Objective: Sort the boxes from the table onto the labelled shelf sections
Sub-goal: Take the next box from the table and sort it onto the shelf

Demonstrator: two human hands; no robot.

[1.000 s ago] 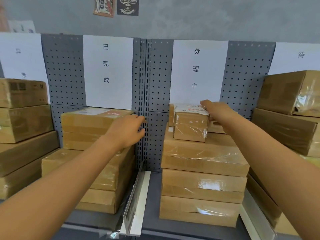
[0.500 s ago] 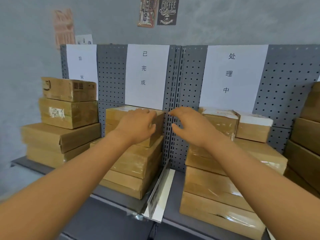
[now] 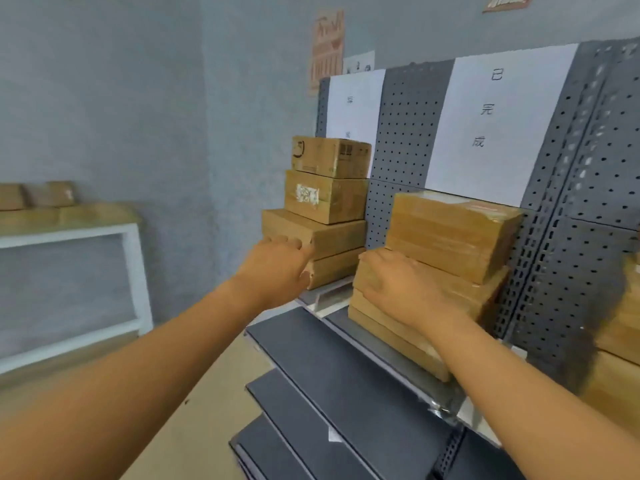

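Both hands empty, left hand (image 3: 277, 263) and right hand (image 3: 398, 289) loosely open; next move's probably grabbing another box (image 3: 52, 194) off the bench (image 3: 69, 220).

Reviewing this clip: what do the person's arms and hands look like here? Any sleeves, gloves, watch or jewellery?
Both forearms are bare as far as the picture shows, with no sleeve edge in view. The left hand and right hand wear no gloves. No watch, bracelet or ring shows on either wrist or on the fingers, though motion blur softens fine detail. No tags, tape or markings are visible on the arms.
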